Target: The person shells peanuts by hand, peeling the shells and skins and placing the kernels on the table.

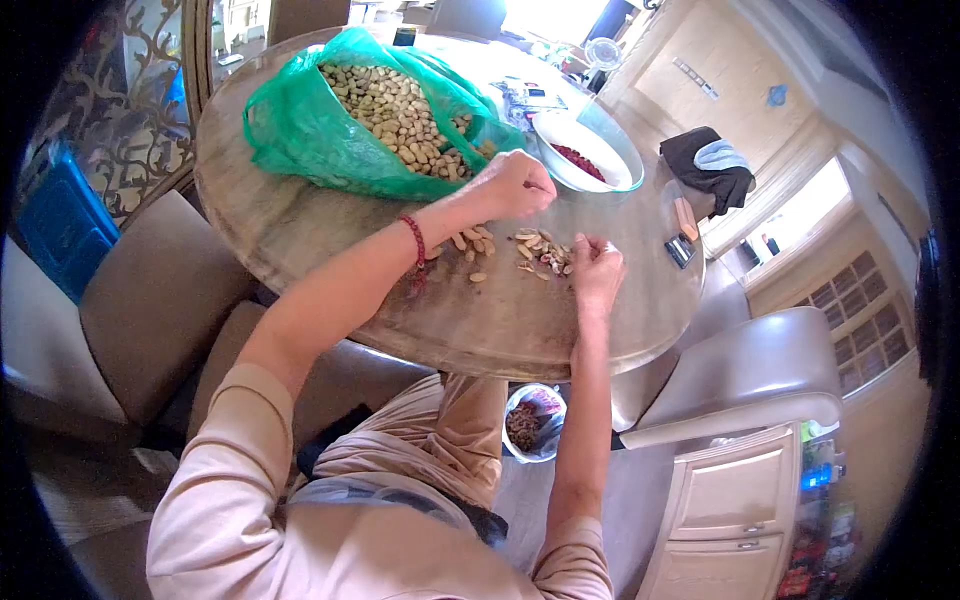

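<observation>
My left hand (512,186) is closed, held above the table between the green plastic bag (290,130) and the white bowl (548,128). Whatever its curled fingers hold is hidden. Unshelled peanuts (385,105) fill the bag's open mouth. Red-skinned peanut kernels (578,161) lie inside the bowl. My right hand (600,264) is at the right edge of a small pile of peanut shells (548,254), fingertips pinched together; anything in them is too small to tell. A few loose whole peanuts (477,246) rest on the wood below my left wrist.
The round wooden table (420,330) carries a dark box (679,250) at its right edge. Dark cloth (700,165) lies beyond that edge. Below the table stands a lined bin (536,448) with brown shells. Chairs (740,370) flank my seat.
</observation>
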`<state>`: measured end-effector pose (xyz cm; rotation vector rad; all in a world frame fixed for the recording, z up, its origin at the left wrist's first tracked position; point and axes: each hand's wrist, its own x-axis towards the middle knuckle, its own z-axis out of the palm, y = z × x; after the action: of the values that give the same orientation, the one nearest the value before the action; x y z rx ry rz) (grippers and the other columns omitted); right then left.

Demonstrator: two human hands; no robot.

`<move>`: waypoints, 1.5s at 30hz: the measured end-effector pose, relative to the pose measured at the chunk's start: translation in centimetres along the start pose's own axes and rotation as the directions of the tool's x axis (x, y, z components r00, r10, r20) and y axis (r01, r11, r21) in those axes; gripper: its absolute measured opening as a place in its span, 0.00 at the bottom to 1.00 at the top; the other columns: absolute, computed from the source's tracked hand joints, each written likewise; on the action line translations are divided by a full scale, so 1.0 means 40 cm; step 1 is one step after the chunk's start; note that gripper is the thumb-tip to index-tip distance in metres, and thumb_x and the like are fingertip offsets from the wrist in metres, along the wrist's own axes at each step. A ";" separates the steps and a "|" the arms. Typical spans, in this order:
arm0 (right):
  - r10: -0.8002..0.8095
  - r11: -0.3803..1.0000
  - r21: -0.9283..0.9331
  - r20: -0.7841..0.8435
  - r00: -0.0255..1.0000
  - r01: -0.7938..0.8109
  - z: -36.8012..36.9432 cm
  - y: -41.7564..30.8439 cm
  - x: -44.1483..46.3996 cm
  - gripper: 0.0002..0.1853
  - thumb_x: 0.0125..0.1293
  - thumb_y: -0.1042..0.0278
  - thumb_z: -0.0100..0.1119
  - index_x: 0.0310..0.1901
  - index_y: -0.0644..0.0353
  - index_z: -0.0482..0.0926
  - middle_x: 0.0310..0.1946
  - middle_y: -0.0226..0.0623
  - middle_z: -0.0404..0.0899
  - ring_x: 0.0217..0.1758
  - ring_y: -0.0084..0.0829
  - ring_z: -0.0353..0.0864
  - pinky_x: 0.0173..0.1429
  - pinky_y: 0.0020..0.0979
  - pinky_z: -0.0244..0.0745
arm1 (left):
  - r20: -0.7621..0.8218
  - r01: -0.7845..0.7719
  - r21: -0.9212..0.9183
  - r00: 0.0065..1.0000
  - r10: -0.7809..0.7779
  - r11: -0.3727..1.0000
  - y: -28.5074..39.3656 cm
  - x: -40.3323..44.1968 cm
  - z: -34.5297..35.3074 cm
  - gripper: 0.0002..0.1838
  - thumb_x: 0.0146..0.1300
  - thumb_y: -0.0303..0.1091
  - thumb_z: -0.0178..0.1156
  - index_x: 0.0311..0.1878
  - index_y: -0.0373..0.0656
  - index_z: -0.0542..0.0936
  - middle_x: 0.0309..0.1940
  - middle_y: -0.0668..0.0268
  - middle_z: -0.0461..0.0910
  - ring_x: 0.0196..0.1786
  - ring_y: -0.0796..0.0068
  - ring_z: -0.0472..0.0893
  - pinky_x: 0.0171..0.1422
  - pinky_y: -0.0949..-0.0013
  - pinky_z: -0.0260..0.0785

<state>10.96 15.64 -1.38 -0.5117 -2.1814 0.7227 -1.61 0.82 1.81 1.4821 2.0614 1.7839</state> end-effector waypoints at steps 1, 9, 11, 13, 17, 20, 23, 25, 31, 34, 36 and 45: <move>0.005 1.000 0.005 0.002 1.000 -0.005 -0.005 0.006 0.002 0.15 0.58 0.62 0.56 0.32 0.69 0.79 0.23 0.52 0.78 0.29 0.45 0.80 0.37 0.39 0.72 | 0.026 -0.046 0.309 0.999 0.040 0.950 0.005 0.001 -0.018 0.05 0.45 0.26 0.62 0.25 0.34 0.79 0.17 0.63 0.77 0.23 0.81 0.78 0.25 0.74 0.69; -0.040 0.990 -0.135 -0.023 0.999 0.037 -0.020 -0.007 -0.003 0.15 0.59 0.60 0.55 0.30 0.68 0.79 0.21 0.55 0.75 0.29 0.52 0.77 0.35 0.42 0.69 | 0.124 -0.147 0.587 0.988 0.091 0.796 -0.021 -0.063 -0.042 0.03 0.43 0.26 0.58 0.22 0.39 0.74 0.23 0.60 0.75 0.32 0.62 0.76 0.36 0.65 0.66; -0.050 0.989 -0.138 -0.019 0.999 0.046 -0.018 -0.005 -0.004 0.15 0.58 0.61 0.55 0.29 0.68 0.79 0.20 0.54 0.74 0.27 0.50 0.77 0.34 0.41 0.69 | 0.101 -0.146 0.651 0.989 0.105 0.745 -0.018 -0.077 -0.045 0.05 0.43 0.25 0.57 0.24 0.40 0.70 0.25 0.60 0.72 0.36 0.60 0.73 0.40 0.63 0.65; -0.099 0.993 -0.061 -0.012 0.995 0.098 -0.011 0.003 -0.006 0.14 0.58 0.62 0.56 0.28 0.67 0.79 0.18 0.52 0.74 0.24 0.46 0.77 0.31 0.40 0.69 | 0.102 -0.234 0.639 0.970 0.221 0.733 -0.045 -0.089 -0.044 0.06 0.43 0.25 0.57 0.24 0.40 0.69 0.25 0.60 0.71 0.35 0.60 0.73 0.40 0.63 0.64; -0.102 0.991 -0.091 -0.025 0.994 0.099 -0.015 -0.001 -0.003 0.13 0.57 0.63 0.57 0.28 0.67 0.79 0.17 0.50 0.74 0.22 0.44 0.77 0.30 0.38 0.69 | 0.076 -0.322 0.593 0.935 0.347 0.738 -0.070 -0.079 -0.032 0.05 0.43 0.24 0.56 0.23 0.38 0.70 0.23 0.59 0.73 0.33 0.57 0.75 0.39 0.61 0.66; -0.104 0.991 -0.095 -0.066 0.992 0.097 -0.018 -0.015 -0.007 0.13 0.58 0.63 0.57 0.28 0.67 0.79 0.17 0.49 0.73 0.20 0.42 0.75 0.30 0.37 0.69 | 0.089 -0.108 0.613 0.994 0.068 0.783 -0.042 -0.036 -0.023 0.04 0.45 0.25 0.58 0.25 0.34 0.76 0.21 0.59 0.77 0.29 0.64 0.78 0.34 0.64 0.69; -0.177 0.982 0.057 -0.086 0.980 0.182 0.001 -0.001 -0.007 0.11 0.58 0.64 0.59 0.31 0.66 0.79 0.13 0.38 0.71 0.16 0.28 0.69 0.26 0.30 0.66 | 0.217 0.023 0.185 0.974 -0.064 0.982 0.025 -0.018 -0.029 0.07 0.47 0.26 0.60 0.28 0.32 0.80 0.20 0.62 0.79 0.26 0.74 0.80 0.29 0.71 0.72; -0.167 0.917 0.353 -0.083 0.982 0.186 0.012 -0.030 -0.017 0.08 0.56 0.68 0.62 0.33 0.65 0.80 0.12 0.23 0.63 0.17 0.15 0.58 0.22 0.22 0.58 | 0.179 0.116 -0.147 0.980 -0.088 0.982 0.042 -0.031 -0.011 0.09 0.48 0.27 0.63 0.33 0.31 0.80 0.22 0.64 0.80 0.26 0.80 0.79 0.28 0.76 0.74; -0.222 0.856 0.472 -0.036 0.974 0.212 0.014 -0.031 -0.025 0.10 0.52 0.74 0.66 0.37 0.64 0.81 0.16 0.18 0.64 0.20 0.12 0.56 0.23 0.17 0.54 | 0.284 0.411 -0.619 0.911 -0.298 0.669 0.030 -0.035 0.010 0.11 0.52 0.29 0.64 0.34 0.31 0.78 0.26 0.60 0.80 0.26 0.75 0.80 0.32 0.74 0.77; -0.244 0.746 0.621 -0.082 0.966 0.241 0.024 -0.023 -0.019 0.09 0.53 0.76 0.65 0.37 0.65 0.81 0.20 0.22 0.73 0.22 0.11 0.60 0.25 0.15 0.58 | 0.327 0.441 -0.653 0.897 -0.297 0.616 0.020 -0.039 0.026 0.11 0.53 0.29 0.64 0.35 0.32 0.78 0.27 0.58 0.80 0.27 0.73 0.81 0.33 0.72 0.77; -0.242 0.747 0.621 -0.080 0.967 0.238 0.019 -0.025 -0.020 0.09 0.53 0.76 0.65 0.37 0.66 0.81 0.25 0.25 0.78 0.24 0.10 0.63 0.27 0.13 0.60 | 0.351 0.452 -0.675 0.892 -0.285 0.584 0.012 -0.040 0.029 0.10 0.53 0.29 0.64 0.36 0.32 0.79 0.28 0.57 0.81 0.27 0.71 0.81 0.34 0.70 0.77; -0.183 0.698 0.705 0.012 0.983 0.122 0.002 -0.042 -0.025 0.04 0.55 0.77 0.63 0.33 0.65 0.81 0.19 0.18 0.71 0.21 0.08 0.59 0.23 0.14 0.54 | 0.521 0.558 -0.685 0.825 -0.221 0.468 0.001 -0.037 0.031 0.09 0.55 0.30 0.62 0.37 0.34 0.79 0.29 0.59 0.81 0.29 0.72 0.81 0.36 0.70 0.76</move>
<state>11.32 13.76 -0.88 0.1079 -1.7870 1.4099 -0.05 0.76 0.65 0.8293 0.9688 1.6864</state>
